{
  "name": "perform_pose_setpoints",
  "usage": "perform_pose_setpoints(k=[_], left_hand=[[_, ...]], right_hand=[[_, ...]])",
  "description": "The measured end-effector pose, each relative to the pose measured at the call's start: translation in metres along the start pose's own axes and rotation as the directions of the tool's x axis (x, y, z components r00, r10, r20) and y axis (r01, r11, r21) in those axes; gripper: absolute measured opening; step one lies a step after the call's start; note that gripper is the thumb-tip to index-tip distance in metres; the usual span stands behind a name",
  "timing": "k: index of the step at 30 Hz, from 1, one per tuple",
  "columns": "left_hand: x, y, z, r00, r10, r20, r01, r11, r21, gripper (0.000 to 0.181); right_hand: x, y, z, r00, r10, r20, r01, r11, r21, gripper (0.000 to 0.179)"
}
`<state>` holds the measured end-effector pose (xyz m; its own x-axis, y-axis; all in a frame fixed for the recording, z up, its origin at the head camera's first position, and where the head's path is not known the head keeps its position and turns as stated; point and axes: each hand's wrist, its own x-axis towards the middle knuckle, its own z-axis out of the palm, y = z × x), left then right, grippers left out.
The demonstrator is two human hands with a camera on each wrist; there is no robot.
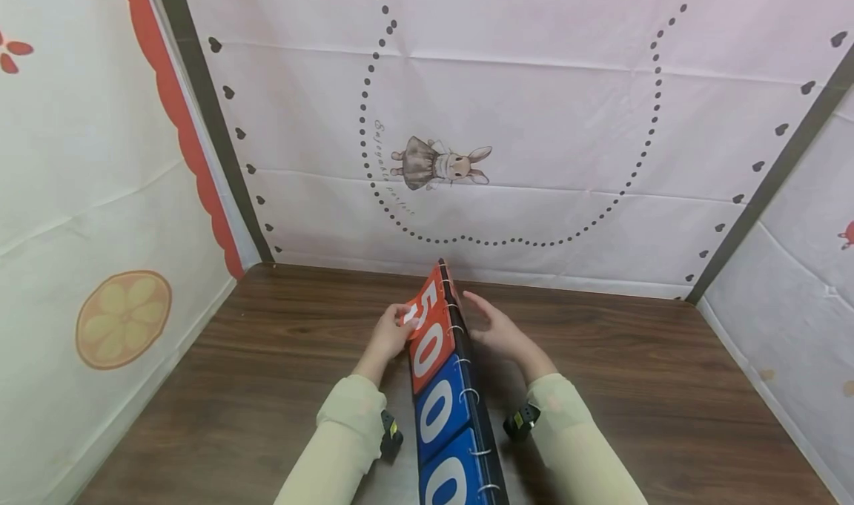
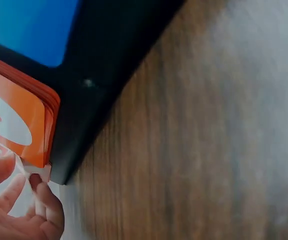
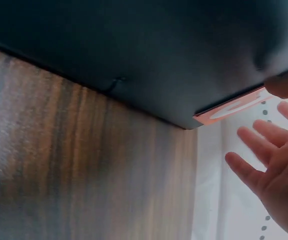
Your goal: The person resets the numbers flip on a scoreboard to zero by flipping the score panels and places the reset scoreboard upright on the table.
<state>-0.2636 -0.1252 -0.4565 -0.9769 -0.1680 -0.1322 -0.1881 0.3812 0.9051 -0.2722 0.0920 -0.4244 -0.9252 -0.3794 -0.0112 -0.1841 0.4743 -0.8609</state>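
Observation:
A flip scoreboard with a black stand (image 1: 485, 423) stands lengthwise on the table, its ring-bound number cards hanging on the left slope. Two blue cards showing zeros (image 1: 437, 408) are nearest me; orange-red cards with a 5 and a 0 (image 1: 429, 353) are at the far end. My left hand (image 1: 387, 336) pinches an orange card at its lower edge, lifting it slightly; the left wrist view shows thumb and fingers (image 2: 1, 170) on it. Beside the back panel (image 3: 134, 65), my right hand (image 3: 284, 170) has its fingers spread, thumb at the panel's edge. An orange card (image 3: 229, 109) juts past that edge.
The scoreboard stands on a dark wood-grain table (image 1: 620, 386). A white cloth wall (image 1: 520, 119) with a printed rabbit (image 1: 437, 164) rises behind it. Cloth side walls stand left (image 1: 80, 216) and right (image 1: 800, 290).

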Motion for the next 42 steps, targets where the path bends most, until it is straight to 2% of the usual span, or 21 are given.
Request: perform_pose_setpoints(k=[6, 10, 14, 17, 21, 24, 27, 28, 30, 31, 32, 34, 36, 39, 42], left_hand=[[0.0, -0.005, 0.004, 0.999, 0.028, -0.031, -0.027, 0.999, 0.027, 0.037], [-0.004, -0.002, 0.0, 0.997, 0.078, -0.024, -0.079, 0.997, -0.017, 0.035], [-0.007, 0.005, -0.011, 0.984, 0.168, -0.062, -0.173, 0.982, -0.079, 0.032], [-0.01, 0.012, -0.019, 0.968, 0.235, -0.088, -0.243, 0.964, -0.107, 0.031], [-0.013, 0.022, -0.024, 0.95, 0.291, -0.111, -0.304, 0.944, -0.126, 0.028], [-0.016, 0.03, -0.025, 0.938, 0.33, -0.102, -0.341, 0.934, -0.112, 0.027], [-0.02, 0.037, -0.023, 0.915, 0.401, -0.051, -0.404, 0.911, -0.076, 0.03], [-0.021, 0.04, -0.022, 0.902, 0.43, -0.025, -0.431, 0.9, -0.06, 0.032], [-0.024, 0.045, -0.019, 0.874, 0.484, 0.032, -0.484, 0.875, -0.013, 0.037], [-0.025, 0.047, -0.018, 0.863, 0.503, 0.055, -0.504, 0.864, 0.012, 0.04], [-0.026, 0.049, -0.016, 0.858, 0.508, 0.078, -0.512, 0.858, 0.036, 0.042], [-0.029, 0.051, -0.014, 0.857, 0.505, 0.108, -0.513, 0.855, 0.077, 0.045], [-0.031, 0.051, -0.012, 0.872, 0.474, 0.123, -0.486, 0.869, 0.094, 0.047], [-0.033, 0.051, -0.01, 0.901, 0.415, 0.126, -0.426, 0.901, 0.076, 0.047], [-0.034, 0.052, -0.009, 0.912, 0.389, 0.127, -0.399, 0.915, 0.061, 0.046]], right_hand=[[0.001, 0.009, 0.003, 0.998, 0.017, 0.067, -0.019, 0.999, 0.027, 0.073], [0.001, 0.009, 0.001, 0.994, -0.028, 0.101, 0.021, 0.998, 0.061, 0.074], [0.0, 0.01, -0.001, 0.995, -0.054, 0.09, 0.049, 0.997, 0.052, 0.072], [-0.001, 0.012, -0.002, 0.997, -0.037, 0.064, 0.034, 0.998, 0.043, 0.07], [-0.001, 0.015, 0.0, 1.0, -0.007, 0.024, 0.007, 1.0, 0.029, 0.064], [-0.002, 0.015, 0.001, 1.0, 0.015, -0.027, -0.015, 1.0, 0.009, 0.056], [-0.004, 0.012, 0.0, 0.993, 0.011, -0.115, -0.013, 1.0, -0.021, 0.046], [-0.005, 0.011, -0.001, 0.988, -0.002, -0.156, -0.003, 0.999, -0.031, 0.043], [-0.005, 0.01, -0.005, 0.967, -0.057, -0.249, 0.047, 0.998, -0.043, 0.037], [-0.005, 0.01, -0.006, 0.949, -0.09, -0.301, 0.078, 0.996, -0.052, 0.035], [-0.004, 0.01, -0.008, 0.929, -0.123, -0.349, 0.109, 0.992, -0.059, 0.034], [-0.003, 0.01, -0.011, 0.893, -0.148, -0.426, 0.144, 0.989, -0.042, 0.037], [-0.003, 0.009, -0.012, 0.873, -0.122, -0.473, 0.153, 0.988, 0.027, 0.049], [-0.004, 0.002, -0.014, 0.875, -0.002, -0.484, 0.125, 0.967, 0.222, 0.075], [-0.006, -0.01, -0.016, 0.885, 0.091, -0.456, 0.109, 0.912, 0.394, 0.084]])
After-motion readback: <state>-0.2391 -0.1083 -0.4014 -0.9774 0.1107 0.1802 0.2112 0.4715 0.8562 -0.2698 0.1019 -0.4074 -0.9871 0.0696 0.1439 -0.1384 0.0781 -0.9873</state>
